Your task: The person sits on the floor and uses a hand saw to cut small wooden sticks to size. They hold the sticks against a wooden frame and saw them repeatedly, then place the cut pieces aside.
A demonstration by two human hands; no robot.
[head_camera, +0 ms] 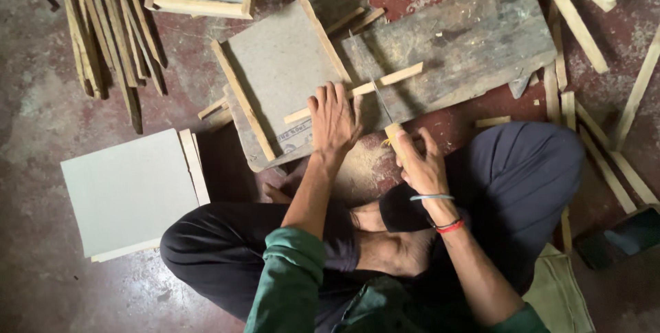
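Pressing flat, fingers slightly spread, left hand (335, 118) on a thin wooden strip (354, 91) near frame centre, pinning it against sliding. Curled tight around a pale wooden handle, right-hand fingers (412, 149) just right of centre, clamped on a small saw (382, 107); blade running up and to the left, meeting the strip beside the left fingertips, close enough to steady the cut. Lying diagonally across a weathered grey plank (467, 44), the strip, the plank apparently serving as a cutting block above the floor. Underneath the left palm, a grey board with wooden edging (278, 65), tilted toward upper left. Scattered below both hands, sawdust (364, 171) on the red floor, evidently fallen from cutting at this spot. Crossed just below, dark-trousered legs and a bare foot, keeping the work within easy reach. Stacked at lower left, plain grey sheets (127, 192); bundled at upper left, long wooden sticks (110, 27); strewn along the right edge, more strips (577, 27).
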